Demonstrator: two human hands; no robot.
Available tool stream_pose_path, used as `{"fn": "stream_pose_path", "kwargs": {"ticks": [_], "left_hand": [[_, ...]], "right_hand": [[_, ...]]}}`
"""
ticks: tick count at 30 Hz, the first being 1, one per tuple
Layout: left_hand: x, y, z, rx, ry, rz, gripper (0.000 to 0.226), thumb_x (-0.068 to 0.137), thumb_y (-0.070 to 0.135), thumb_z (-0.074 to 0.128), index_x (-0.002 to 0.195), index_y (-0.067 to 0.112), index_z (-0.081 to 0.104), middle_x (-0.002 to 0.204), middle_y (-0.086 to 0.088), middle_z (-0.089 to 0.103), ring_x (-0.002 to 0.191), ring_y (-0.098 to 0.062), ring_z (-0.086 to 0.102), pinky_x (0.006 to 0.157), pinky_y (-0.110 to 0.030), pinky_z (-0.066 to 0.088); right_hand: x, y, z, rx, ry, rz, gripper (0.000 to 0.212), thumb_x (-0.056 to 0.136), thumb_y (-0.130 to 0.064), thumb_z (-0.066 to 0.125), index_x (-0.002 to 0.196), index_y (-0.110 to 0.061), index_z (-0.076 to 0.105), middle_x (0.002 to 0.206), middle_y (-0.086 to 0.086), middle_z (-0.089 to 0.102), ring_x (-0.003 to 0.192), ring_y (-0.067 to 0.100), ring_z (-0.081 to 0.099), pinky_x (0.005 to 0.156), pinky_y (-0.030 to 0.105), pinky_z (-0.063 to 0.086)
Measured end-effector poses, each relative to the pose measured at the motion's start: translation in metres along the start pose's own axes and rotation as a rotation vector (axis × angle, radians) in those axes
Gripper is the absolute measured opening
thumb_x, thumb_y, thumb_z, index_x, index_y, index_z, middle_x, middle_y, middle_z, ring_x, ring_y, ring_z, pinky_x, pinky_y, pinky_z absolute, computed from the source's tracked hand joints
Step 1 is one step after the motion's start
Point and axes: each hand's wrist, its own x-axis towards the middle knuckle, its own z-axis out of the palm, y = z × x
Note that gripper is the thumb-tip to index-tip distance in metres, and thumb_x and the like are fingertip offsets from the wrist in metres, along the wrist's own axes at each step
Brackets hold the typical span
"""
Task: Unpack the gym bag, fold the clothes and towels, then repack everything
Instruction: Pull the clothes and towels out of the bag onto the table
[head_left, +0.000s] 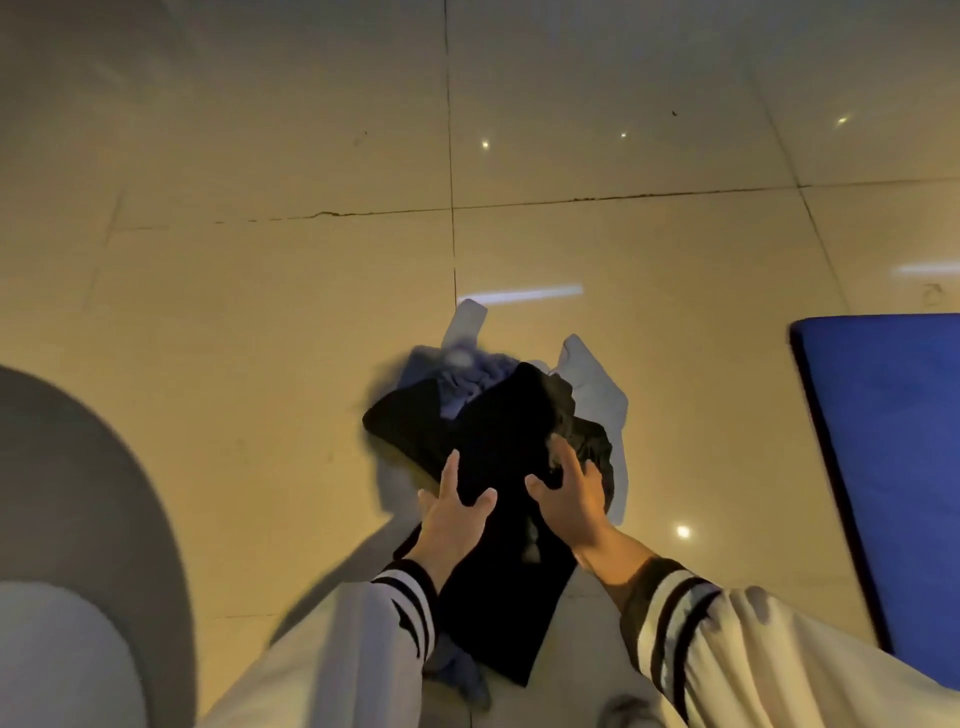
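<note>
1. Black fabric fills the middle of the head view: a long black garment (498, 597) runs lengthwise from the person's lap away towards a heap of clothes (415, 426) on the tiled floor (260, 312). Its far end lies over that heap.
2. The left hand (457, 512) lies on the garment's left edge with fingers straight and spread. The right hand (571, 499) is on the right edge, level with it. Neither hand is nearer the cloth.
3. The right hand's fingers bend into the cloth, but blur hides whether they pinch it or only press.
4. Judging from this, a fold would go across the long axis, near end to far end or the reverse.
5. In the heap are a bluish-purple cloth (467, 379) and a pale cloth (592, 389). A blue padded slab (893, 467) lies well apart on the right. No bag is in view.
6. No writing can be read. A pale patch (532, 540) on the garment may be a label, but it is too blurred to tell.
</note>
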Motion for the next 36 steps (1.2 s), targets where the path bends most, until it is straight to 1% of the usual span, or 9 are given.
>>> {"fn": "stream_pose_path", "kwargs": {"ticks": [3,9,15,17,20,25,27,33,36], "left_hand": [[0.054,-0.021,0.009,-0.016,-0.045,-0.053,0.090,0.091,0.066,0.057,0.147,0.063,-0.013,0.165,-0.023,-0.012,0.152,-0.045,0.007,0.120,-0.058,0.023],[0.114,-0.031,0.041,-0.096,0.058,0.113,0.100,0.089,0.063,0.062,0.146,0.063,-0.021,0.167,-0.010,0.013,0.149,-0.037,0.025,0.117,-0.049,0.028],[0.148,-0.021,0.052,0.016,0.105,0.213,0.093,0.085,0.069,0.061,0.146,0.066,-0.010,0.158,-0.016,0.020,0.143,-0.041,0.031,0.115,-0.054,0.034],[0.150,-0.023,0.051,0.006,0.079,0.199,0.089,0.088,0.066,0.062,0.150,0.061,-0.002,0.158,-0.011,0.019,0.144,-0.036,0.030,0.115,-0.049,0.034],[0.136,-0.019,0.055,-0.231,-0.010,0.270,0.079,0.093,0.051,0.065,0.152,0.055,0.012,0.157,0.000,0.035,0.138,-0.020,0.043,0.113,-0.040,0.040],[0.078,-0.014,0.066,-0.341,-0.071,0.259,0.074,0.097,0.040,0.063,0.156,0.046,0.018,0.148,0.006,0.048,0.131,-0.014,0.050,0.115,-0.043,0.040],[0.048,-0.009,0.062,-0.340,-0.062,0.281,0.076,0.096,0.038,0.066,0.157,0.041,0.021,0.148,0.008,0.048,0.133,-0.011,0.048,0.116,-0.038,0.038],[-0.073,0.038,0.020,-0.330,-0.022,0.338,0.069,0.095,0.033,0.068,0.153,0.037,0.031,0.138,0.019,0.048,0.130,-0.002,0.046,0.094,-0.008,0.036],[-0.138,0.062,-0.018,-0.350,-0.003,0.326,0.067,0.097,0.034,0.065,0.154,0.038,0.029,0.134,0.023,0.047,0.129,-0.003,0.045,0.095,-0.014,0.036]], "right_hand": [[0.032,0.028,0.005,-0.147,-0.052,0.027,0.076,0.094,-0.053,0.059,0.153,-0.052,0.010,0.165,0.016,-0.002,0.151,0.040,-0.002,0.118,0.059,0.016],[0.093,0.069,0.029,-0.146,-0.109,0.104,0.088,0.088,-0.066,0.058,0.146,-0.063,-0.008,0.165,0.007,-0.019,0.150,0.041,-0.016,0.117,0.066,0.010],[0.120,0.079,0.055,0.045,-0.034,0.011,0.088,0.088,-0.061,0.057,0.144,-0.067,-0.011,0.166,0.003,0.008,0.150,0.042,-0.008,0.119,0.063,0.011],[0.119,0.075,0.058,0.073,-0.047,-0.018,0.082,0.092,-0.054,0.055,0.146,-0.066,-0.006,0.162,0.003,0.025,0.150,0.037,0.012,0.119,0.058,0.021],[0.111,0.059,0.059,0.388,-0.133,-0.030,0.076,0.100,-0.039,0.056,0.150,-0.061,0.003,0.154,-0.001,0.039,0.134,0.022,0.045,0.111,0.043,0.041],[0.068,0.054,0.042,0.500,-0.139,-0.010,0.072,0.103,-0.020,0.054,0.154,-0.050,0.013,0.139,-0.007,0.054,0.130,0.030,0.052,0.105,0.045,0.047],[0.039,0.049,0.023,0.461,-0.144,-0.015,0.071,0.103,-0.025,0.054,0.153,-0.053,0.014,0.141,-0.016,0.049,0.132,0.019,0.050,0.105,0.033,0.043],[-0.059,-0.021,-0.033,0.469,-0.151,0.024,0.062,0.104,-0.020,0.051,0.153,-0.044,0.023,0.149,-0.006,0.045,0.135,0.015,0.045,0.113,0.031,0.037],[-0.115,-0.078,-0.060,0.511,-0.175,-0.017,0.058,0.105,-0.013,0.048,0.153,-0.036,0.028,0.151,-0.002,0.044,0.138,0.017,0.043,0.116,0.035,0.035]]}}
